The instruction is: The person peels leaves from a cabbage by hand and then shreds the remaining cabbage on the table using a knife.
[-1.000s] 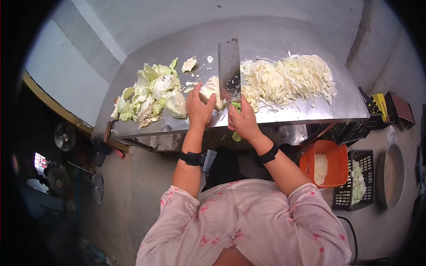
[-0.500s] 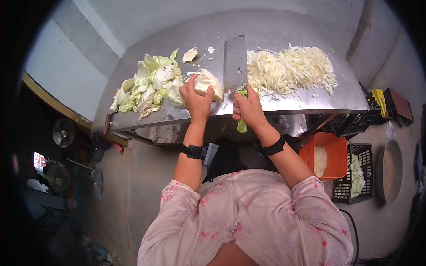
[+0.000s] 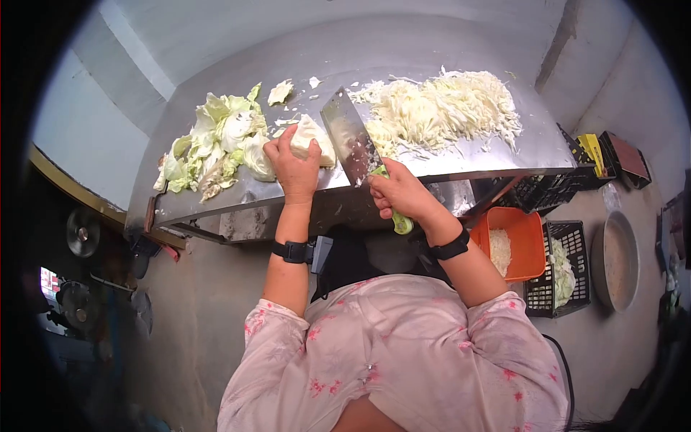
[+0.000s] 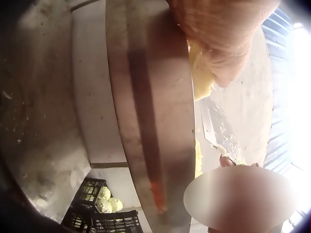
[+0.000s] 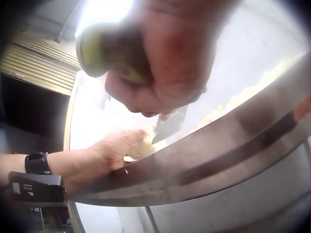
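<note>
Cleaver shift: the cleaver (image 3: pixel 350 140) pointed straight away from the person 0.5 s ago; its blade now slants toward the left side, with the flat face showing to the head camera.
Left hand: the left hand (image 3: pixel 291 164) lies on top of 1 cabbage wedge (image 3: pixel 311 138), fingers curled over it and pressing it onto the steel table (image 3: pixel 461 163).
Right hand: the right hand (image 3: pixel 398 193) is wrapped fully round the green handle (image 3: pixel 400 223) of the cleaver (the handle end sticks out below the fist, past the table edge).
Wedge position: near the front edge of the table, between the loose leaves (image 3: pixel 209 144) and the blade; the blade is just beside it, and contact cannot be told.
Cut stock: 1 heap of shredded cabbage (image 3: pixel 439 108) lies to the right of the blade; the loose leaves form 1 pile to the left of the wedge; 2 small scraps (image 3: pixel 279 92) lie behind them.
Containers: 1 orange tub (image 3: pixel 530 222) holding shreds and 1 black crate (image 3: pixel 541 306) holding cabbage pieces stand side by side on the floor below the right end of the table; 1 round pan (image 3: pixel 615 263) lies beyond the crate.
Wrist bands: 2 in total, 1 black band (image 3: pixel 291 251) on each forearm.
</note>
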### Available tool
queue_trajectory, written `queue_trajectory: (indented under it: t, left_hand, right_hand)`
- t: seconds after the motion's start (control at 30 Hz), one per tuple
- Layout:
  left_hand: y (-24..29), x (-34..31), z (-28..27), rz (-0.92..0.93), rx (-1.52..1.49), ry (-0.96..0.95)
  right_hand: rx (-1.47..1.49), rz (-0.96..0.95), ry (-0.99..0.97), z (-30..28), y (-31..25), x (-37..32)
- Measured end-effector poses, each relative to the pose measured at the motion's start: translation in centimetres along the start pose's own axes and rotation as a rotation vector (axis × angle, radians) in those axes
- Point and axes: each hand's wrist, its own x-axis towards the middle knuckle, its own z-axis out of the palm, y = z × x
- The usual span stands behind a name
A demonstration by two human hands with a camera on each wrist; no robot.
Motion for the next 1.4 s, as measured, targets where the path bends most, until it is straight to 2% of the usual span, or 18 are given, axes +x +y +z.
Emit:
queue_trajectory:
  t: [0.13,0.17,0.27,0.4,0.53,0.67,0.7,0.83,1.03,1.13,1.23,1.33,1.4]
  left_hand:
    - [-0.1,-0.1,0.1,0.014,0.004,0.010]
    - [0.0,-0.1,0.0,0.011,-0.013,0.020]
    - [-0.3,-0.1,0.0,-0.009,-0.014,0.032]
    - [-0.2,-0.1,-0.1,-0.024,-0.040,0.048]
    - [-0.3,-0.1,-0.2,0.000,-0.041,0.047]
    - [-0.5,-0.1,-0.1,0.010,-0.035,0.046]
    - [-0.5,-0.1,-0.1,0.005,-0.034,0.044]
    - [-0.4,-0.1,0.0,-0.004,-0.038,0.042]
    - [-0.5,-0.1,0.0,0.016,-0.095,0.047]
    - [-0.7,-0.2,0.0,0.028,-0.098,0.057]
    - [-0.6,-0.1,-0.1,0.036,-0.099,0.061]
    - [-0.6,-0.1,-0.2,0.052,-0.088,0.065]
    - [-0.6,-0.1,-0.1,0.049,-0.071,0.065]
  right_hand:
    - [-0.120,0.030,0.022,-2.2,-1.5,0.1]
    - [-0.164,0.038,-0.034,-2.6,-2.7,-0.4]
    - [-0.400,0.051,0.024,-4.4,-4.3,-0.4]
    - [-0.561,0.092,-0.029,-6.4,-6.7,-0.3]
    - [-0.916,0.014,-0.030,-7.2,-8.1,0.8]
    - [-1.183,-0.050,0.136,-7.7,-9.2,2.5]
    - [-1.124,-0.009,0.138,-8.3,-9.4,3.1]
    - [-0.954,-0.074,0.122,-9.4,-9.5,4.0]
    - [-0.825,-0.177,0.281,-10.9,-8.0,7.7]
    - [-0.721,-0.157,0.268,-10.0,-7.9,7.8]
    - [-0.520,-0.187,0.228,-8.2,-8.3,5.4]
    - [-0.406,-0.082,0.112,-7.4,-8.3,1.9]
    - [-0.455,0.010,0.019,-7.1,-7.9,-0.6]
